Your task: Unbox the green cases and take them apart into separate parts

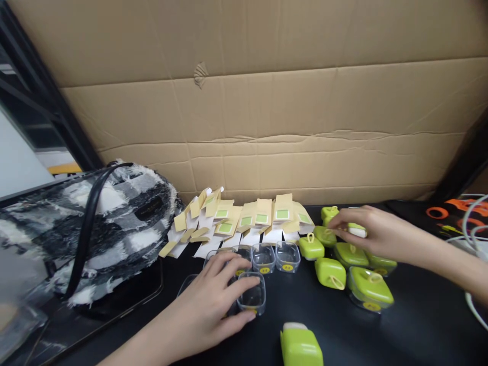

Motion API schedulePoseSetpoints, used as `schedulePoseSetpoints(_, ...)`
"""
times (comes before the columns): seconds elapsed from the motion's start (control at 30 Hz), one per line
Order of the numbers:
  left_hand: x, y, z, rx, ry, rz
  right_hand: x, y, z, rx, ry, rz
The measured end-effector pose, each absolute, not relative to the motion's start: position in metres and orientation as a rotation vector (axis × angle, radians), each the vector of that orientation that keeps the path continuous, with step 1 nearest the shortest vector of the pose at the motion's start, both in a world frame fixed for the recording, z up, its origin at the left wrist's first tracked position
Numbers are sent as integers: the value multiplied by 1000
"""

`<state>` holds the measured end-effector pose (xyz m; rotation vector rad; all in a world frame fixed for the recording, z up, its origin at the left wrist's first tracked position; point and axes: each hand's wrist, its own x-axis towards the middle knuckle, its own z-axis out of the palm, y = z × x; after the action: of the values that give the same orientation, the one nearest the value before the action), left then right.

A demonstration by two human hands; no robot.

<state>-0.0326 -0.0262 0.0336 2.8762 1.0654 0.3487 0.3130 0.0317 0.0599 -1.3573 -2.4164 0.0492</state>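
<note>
While the left hand (204, 315) spreads over a clear container (256, 295) in the head view, its index finger lies across the rim and its thumb tip is by the near side; whether these fingers grip it, I cannot tell. More clear containers (287, 256) stand just beyond the fingers, some partly hidden by them, several with round yellow stickers. Farther beyond lie folded card packets (224, 223) with green squares. The right hand (375, 231) has its fingertips close together at a looped green lid (324, 236), and I cannot tell whether they pinch it; a green-and-white piece (357, 230) shows between thumb and index finger, its hold unclear. Nearer than these fingers sit other green-topped pieces, including a lidded container (370, 291). Another green piece (301, 344) rests on the black worktop (335, 330), toward the camera from both hands' fingers. A shaggy checked bag (125, 223) is left of the left fingers, and cardboard (267, 112) rises behind everything.
</note>
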Motion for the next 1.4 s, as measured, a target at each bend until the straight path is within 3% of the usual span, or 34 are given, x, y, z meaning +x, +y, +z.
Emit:
schedulePoseSetpoints(0.5, -2, -14, 61, 2736, 984, 402, 335, 27, 62, -1396, -2561, 460)
schedulePoseSetpoints(0.8, 2, -11, 52, 2552, 1046, 530, 308, 10, 87, -1306, -2367, 440)
schedulePoseSetpoints(0.93, 3, -13, 47, 2509, 1022, 601, 259, -3, 73, -1187, -2392, 485)
schedulePoseSetpoints(1.1, 7, -9, 51, 2568, 992, 513, 215, -13, 50, -1009, -2562, 282)
schedulePoseSetpoints(1.4, 18, -6, 45, 2510, 993, 377, 209, -17, 44, -991, -2445, 271)
